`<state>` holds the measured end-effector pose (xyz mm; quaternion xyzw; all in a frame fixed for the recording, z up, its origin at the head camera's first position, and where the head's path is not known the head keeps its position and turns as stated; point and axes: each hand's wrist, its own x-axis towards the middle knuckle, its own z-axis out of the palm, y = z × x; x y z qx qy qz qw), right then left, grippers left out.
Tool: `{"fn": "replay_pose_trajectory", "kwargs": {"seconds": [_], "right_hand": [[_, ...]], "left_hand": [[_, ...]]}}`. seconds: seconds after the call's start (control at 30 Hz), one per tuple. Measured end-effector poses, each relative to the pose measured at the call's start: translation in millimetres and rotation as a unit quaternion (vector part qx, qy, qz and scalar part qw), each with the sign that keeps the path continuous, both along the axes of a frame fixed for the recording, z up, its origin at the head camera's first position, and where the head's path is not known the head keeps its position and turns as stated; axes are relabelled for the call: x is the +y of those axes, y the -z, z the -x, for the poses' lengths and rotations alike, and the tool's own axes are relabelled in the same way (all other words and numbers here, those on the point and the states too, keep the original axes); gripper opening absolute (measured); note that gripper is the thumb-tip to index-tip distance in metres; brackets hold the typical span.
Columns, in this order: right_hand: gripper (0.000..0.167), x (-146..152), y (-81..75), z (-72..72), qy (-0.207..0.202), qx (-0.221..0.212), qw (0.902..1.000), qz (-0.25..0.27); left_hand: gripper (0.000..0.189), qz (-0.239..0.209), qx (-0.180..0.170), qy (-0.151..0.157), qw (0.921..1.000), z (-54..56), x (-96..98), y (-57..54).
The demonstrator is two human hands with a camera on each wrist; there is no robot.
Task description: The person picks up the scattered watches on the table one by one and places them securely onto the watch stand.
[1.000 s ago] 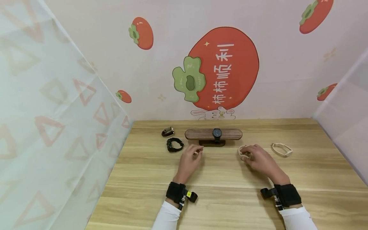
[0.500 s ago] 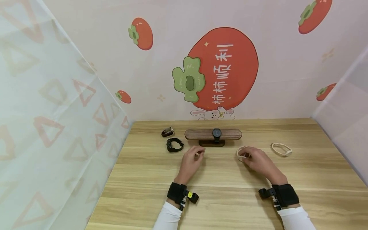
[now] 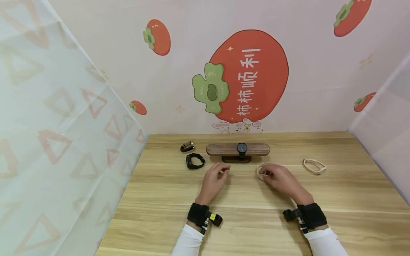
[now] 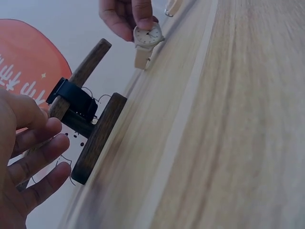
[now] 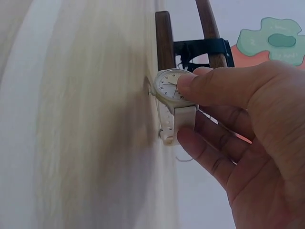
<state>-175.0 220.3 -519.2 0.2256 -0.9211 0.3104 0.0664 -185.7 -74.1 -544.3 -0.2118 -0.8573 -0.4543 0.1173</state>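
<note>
My right hand (image 3: 282,180) pinches a cream wristwatch (image 5: 167,86) by its round white dial, thumb on the face, with its strap (image 5: 185,118) hanging down. It is just right of the wooden watch stand (image 3: 217,149), whose bar carries a black watch (image 3: 242,148). My left hand (image 3: 214,180) hovers in front of the stand's left half with loosely bent fingers and holds nothing. In the left wrist view its fingers (image 4: 45,155) are spread apart beside the stand's base (image 4: 97,143).
A black chunky-strapped watch (image 3: 195,161) and a dark watch with a metallic case (image 3: 187,146) lie left of the stand. Another cream watch (image 3: 315,166) rests at the right on the wooden table (image 3: 250,220). A printed wall (image 3: 179,81) closes off the back.
My right hand has moved left with the cream wristwatch, closer to the stand. The left hand has shifted slightly to the right. The other watches have stayed put.
</note>
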Motion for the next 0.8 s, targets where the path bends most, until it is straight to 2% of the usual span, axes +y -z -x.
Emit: {"fn": "replay_pose_trajectory", "kwargs": {"seconds": [0.37,0.53,0.8], "right_hand": [[0.022,-16,-5.2,5.1,-0.012,0.017,0.9995,0.022],[0.022,-22,-8.2,5.5,-0.018,0.024,0.9989,0.036],[0.021,-30,-12.2,7.0,-0.025,0.014,0.9984,0.049]], "left_hand": [[0.023,-0.009,-0.009,0.025,0.9996,-0.7,11.4,-3.5],[0.023,-0.015,-0.001,0.033,0.9993,-2.0,17.1,-4.5],[0.034,-0.014,-0.006,0.075,0.9971,-3.8,22.5,-4.4]]}}
